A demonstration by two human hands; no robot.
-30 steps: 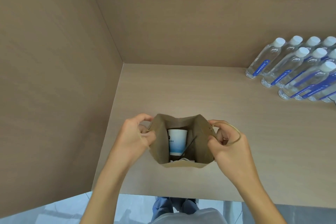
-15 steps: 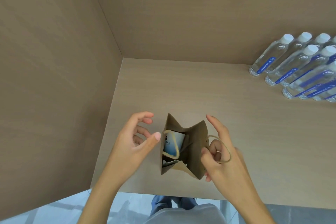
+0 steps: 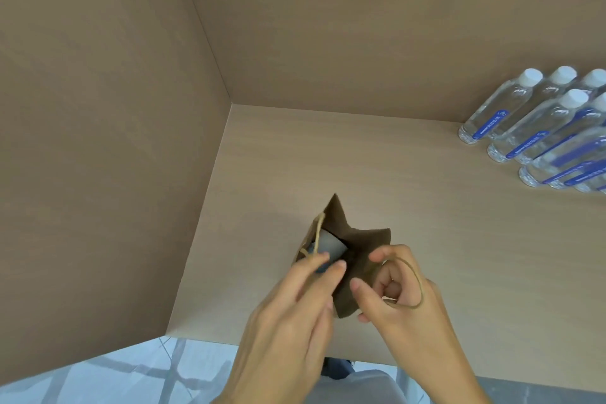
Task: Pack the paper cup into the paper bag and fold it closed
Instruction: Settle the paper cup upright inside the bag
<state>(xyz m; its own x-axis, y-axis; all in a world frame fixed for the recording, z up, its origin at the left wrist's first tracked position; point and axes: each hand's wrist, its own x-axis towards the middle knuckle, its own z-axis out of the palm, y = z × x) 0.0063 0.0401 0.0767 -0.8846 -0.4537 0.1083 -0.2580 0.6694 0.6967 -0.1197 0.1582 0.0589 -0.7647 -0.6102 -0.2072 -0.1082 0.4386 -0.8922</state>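
Note:
A small brown paper bag stands near the table's front edge, its mouth squeezed narrow and skewed. Inside it the white paper cup shows through the remaining gap. My left hand reaches over the bag's near left side, its fingertips on the rim by the left twine handle. My right hand pinches the bag's right wall between thumb and fingers, and the right twine handle loops over its knuckles. The lower part of the bag is hidden behind my hands.
Several clear water bottles with white caps and blue labels stand in rows at the far right of the table. Brown panel walls close off the left and back. The table's front edge runs just below my hands.
The bag's mouth went from wide open to pinched narrow. My left hand let go, then came back onto the bag's left rim. My right hand stayed on the right wall.

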